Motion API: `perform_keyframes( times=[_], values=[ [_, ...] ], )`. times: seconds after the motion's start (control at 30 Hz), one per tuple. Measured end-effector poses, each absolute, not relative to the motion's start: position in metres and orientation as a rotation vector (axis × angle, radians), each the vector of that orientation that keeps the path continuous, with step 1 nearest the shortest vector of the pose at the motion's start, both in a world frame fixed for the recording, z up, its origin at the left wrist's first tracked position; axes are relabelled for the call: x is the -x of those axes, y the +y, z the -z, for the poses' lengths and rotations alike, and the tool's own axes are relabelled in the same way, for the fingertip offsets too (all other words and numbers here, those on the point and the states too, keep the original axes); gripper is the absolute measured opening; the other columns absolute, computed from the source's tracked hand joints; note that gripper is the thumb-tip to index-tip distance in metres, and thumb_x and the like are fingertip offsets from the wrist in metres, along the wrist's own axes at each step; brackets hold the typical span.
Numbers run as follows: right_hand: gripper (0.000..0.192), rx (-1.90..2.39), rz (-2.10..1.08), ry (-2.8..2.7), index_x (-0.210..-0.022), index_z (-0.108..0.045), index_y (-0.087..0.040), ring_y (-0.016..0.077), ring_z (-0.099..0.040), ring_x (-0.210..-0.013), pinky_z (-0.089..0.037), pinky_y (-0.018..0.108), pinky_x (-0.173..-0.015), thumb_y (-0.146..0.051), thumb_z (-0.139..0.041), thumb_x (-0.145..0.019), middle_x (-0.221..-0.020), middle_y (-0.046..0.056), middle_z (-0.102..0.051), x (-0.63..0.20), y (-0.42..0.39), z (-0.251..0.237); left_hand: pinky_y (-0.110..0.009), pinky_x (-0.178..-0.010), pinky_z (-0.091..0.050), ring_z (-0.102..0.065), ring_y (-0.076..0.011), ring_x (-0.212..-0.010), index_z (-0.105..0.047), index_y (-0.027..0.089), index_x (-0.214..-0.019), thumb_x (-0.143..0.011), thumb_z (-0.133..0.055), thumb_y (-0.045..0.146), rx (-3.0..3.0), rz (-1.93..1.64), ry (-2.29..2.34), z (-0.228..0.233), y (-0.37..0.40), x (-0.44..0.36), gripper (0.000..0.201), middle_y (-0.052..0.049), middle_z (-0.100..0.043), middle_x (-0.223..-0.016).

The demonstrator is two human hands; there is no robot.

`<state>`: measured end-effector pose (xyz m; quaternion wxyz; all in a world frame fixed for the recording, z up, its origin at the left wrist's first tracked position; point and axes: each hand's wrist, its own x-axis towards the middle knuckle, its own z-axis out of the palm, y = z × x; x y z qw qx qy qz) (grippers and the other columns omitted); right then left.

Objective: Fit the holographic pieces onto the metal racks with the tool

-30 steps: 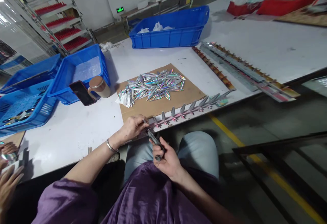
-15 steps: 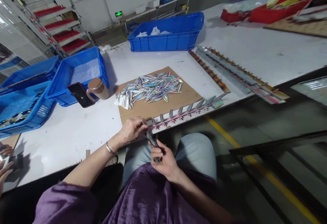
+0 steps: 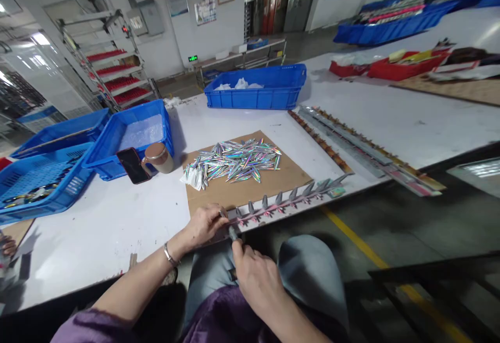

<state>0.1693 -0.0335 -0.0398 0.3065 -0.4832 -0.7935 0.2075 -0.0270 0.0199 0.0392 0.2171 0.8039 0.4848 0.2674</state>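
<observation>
left hand (image 3: 203, 223) pinches the strip (image 3: 281, 205) at the bench (image 3: 97, 223) edge; right hand (image 3: 250, 275) grips pliers (image 3: 233, 234), seemingly mid-clip; next needs steady aim.

A: Colours, quick. Pile of lures (image 3: 234, 159)?
B: Holographic silver w/ rainbow sheen, on plain brown cardboard (image 3: 291, 173).
A: Strip (image 3: 285, 205) at table edge?
B: White-ish w/ pink marks, grey pointed pcs along it.
A: Crates?
B: Far crate (image 3: 255, 93) bright blue, near crate (image 3: 128, 137) same blue. Table (image 3: 97, 223) white.
A: Mug (image 3: 159, 157)?
B: Beige, brown lid. Phone (image 3: 133, 166) beside it black.
A: Person?
B: Purple top, lt blue jeans, silver bracelet (image 3: 169, 255).
</observation>
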Motion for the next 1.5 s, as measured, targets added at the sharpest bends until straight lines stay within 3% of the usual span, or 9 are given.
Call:
perform_keyframes(
  times=[0.1, 0.27, 0.5, 0.7, 0.9, 1.1, 1.2, 1.3, 1.5],
  values=[
    [0.010, 1.228, -0.972, -1.962, -0.102, -0.057, -0.025, 0.0232, -0.060, -0.062, -0.036, 0.034, -0.060, -0.029, -0.055, -0.093, -0.068, 0.004, -0.063, -0.174, -0.030, 0.047, -0.025, -0.073, -0.046, -0.063, -0.0149, -0.076, -0.066, 0.017, -0.089, -0.101, -0.050, 0.042, -2.153, -0.694, 1.331, -0.044, 0.024, 0.037, 0.032, -0.005, -0.068, -0.083],
    [0.035, 1.071, -1.583, -1.427, -0.108, -0.052, -0.026, 0.0189, -0.059, -0.057, -0.045, 0.030, -0.056, -0.058, -0.055, -0.094, -0.066, -0.002, -0.062, -0.174, -0.030, 0.067, -0.024, -0.071, -0.051, -0.069, -0.0167, -0.080, -0.072, 0.017, -0.105, -0.088, -0.066, 0.024, -2.011, -0.298, 1.139, -0.069, 0.071, 0.059, 0.020, -0.005, -0.075, -0.093],
    [0.040, 1.053, -1.546, -1.423, -0.110, -0.051, -0.023, 0.0180, -0.061, -0.059, -0.047, 0.030, -0.058, -0.060, -0.052, -0.095, -0.067, -0.001, -0.063, -0.167, -0.032, 0.078, -0.026, -0.085, -0.053, -0.070, -0.0184, -0.092, -0.073, 0.017, -0.100, -0.092, -0.057, 0.020, -2.322, -0.075, 1.846, -0.057, 0.161, 0.000, 0.017, -0.007, -0.075, -0.103],
    [0.034, 1.046, -1.551, -1.458, -0.113, -0.047, -0.023, 0.0190, -0.064, -0.064, -0.050, 0.031, -0.064, -0.053, -0.050, -0.097, -0.071, -0.001, -0.065, -0.163, -0.026, 0.076, -0.040, -0.087, -0.055, -0.071, -0.0301, -0.097, -0.068, 0.005, -0.106, -0.095, -0.056, 0.020, -2.413, 0.040, 1.979, -0.032, 0.186, -0.044, 0.022, -0.024, -0.070, -0.105],
    [0.022, 1.101, -1.429, -1.591, -0.112, -0.048, -0.023, 0.0199, -0.067, -0.066, -0.048, 0.030, -0.065, -0.040, -0.048, -0.097, -0.071, -0.001, -0.067, -0.167, -0.022, 0.061, -0.039, -0.082, -0.055, -0.072, -0.0294, -0.090, -0.062, 0.003, -0.121, -0.097, -0.046, 0.016, -2.408, 0.016, 2.016, -0.032, 0.167, -0.023, 0.032, -0.022, -0.072, -0.095],
    [0.025, 1.151, -1.092, -1.894, -0.118, -0.053, -0.024, 0.0223, -0.067, -0.070, -0.042, 0.032, -0.066, -0.037, -0.048, -0.097, -0.080, 0.003, -0.069, -0.190, -0.036, 0.059, -0.029, -0.071, -0.054, -0.069, -0.0176, -0.071, -0.073, 0.012, -0.105, -0.094, -0.057, 0.040, -1.739, -0.516, 1.523, -0.038, 0.112, 0.055, 0.033, -0.008, -0.075, -0.082],
    [0.023, 1.111, -1.301, -1.720, -0.112, -0.053, -0.024, 0.0204, -0.065, -0.068, -0.045, 0.031, -0.066, -0.042, -0.051, -0.098, -0.076, 0.001, -0.066, -0.190, -0.043, 0.062, -0.031, -0.074, -0.056, -0.070, -0.0184, -0.079, -0.070, 0.011, -0.111, -0.082, -0.075, 0.048, -1.307, -0.844, 1.267, -0.040, 0.078, 0.083, 0.047, -0.012, -0.076, -0.095],
    [0.028, 1.008, -1.573, -1.476, -0.109, -0.052, -0.023, 0.0188, -0.063, -0.065, -0.048, 0.030, -0.064, -0.049, -0.051, -0.098, -0.071, -0.001, -0.063, -0.181, -0.047, 0.059, -0.026, -0.074, -0.053, -0.066, -0.0140, -0.075, -0.071, 0.013, -0.105, -0.071, -0.088, 0.039, -1.273, -1.028, 1.271, -0.045, 0.049, 0.092, 0.046, -0.006, -0.073, -0.085],
    [0.040, 0.941, -1.844, -1.145, -0.102, -0.055, -0.021, 0.0154, -0.059, -0.060, -0.048, 0.029, -0.063, -0.060, -0.061, -0.092, -0.069, -0.002, -0.062, -0.165, -0.053, 0.037, -0.023, -0.068, -0.049, -0.058, -0.0106, -0.071, -0.067, 0.014, -0.080, -0.086, -0.075, 0.043, -1.537, -1.163, 1.437, -0.049, 0.010, 0.081, 0.031, -0.003, -0.065, -0.081]
  ],
)
